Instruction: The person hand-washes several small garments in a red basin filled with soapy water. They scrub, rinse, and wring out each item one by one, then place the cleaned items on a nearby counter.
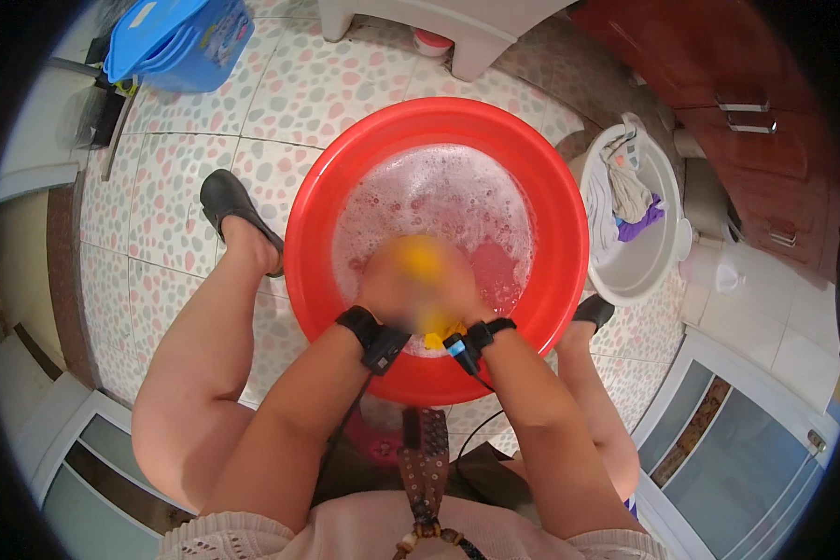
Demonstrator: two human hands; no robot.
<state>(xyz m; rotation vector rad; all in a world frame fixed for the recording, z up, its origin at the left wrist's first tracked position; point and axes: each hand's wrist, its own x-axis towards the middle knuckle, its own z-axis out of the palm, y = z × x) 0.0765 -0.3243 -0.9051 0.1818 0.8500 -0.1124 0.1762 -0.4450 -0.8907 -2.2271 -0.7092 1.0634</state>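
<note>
Both hands are together over a red basin (310, 177) of foamy water (420, 182). A bright yellow cloth (436, 338) is bunched between them, showing above the knuckles and below the wrists. My left hand (383, 282) is closed on the cloth from the left. From the other side my right hand (463, 287) grips it too. The hands are blurred, so single fingers cannot be made out. Black straps with small devices sit on both wrists. Right of the hands, the water has a thinner patch of foam (497, 271).
A whitish tub (663, 245) with grey, white and purple clothes (625, 187) stands right of the basin. Far left is a blue lidded box (173, 47). Red-brown cabinets (765, 149) line the far right. My legs straddle the basin on a pebble-patterned tile floor (182, 187).
</note>
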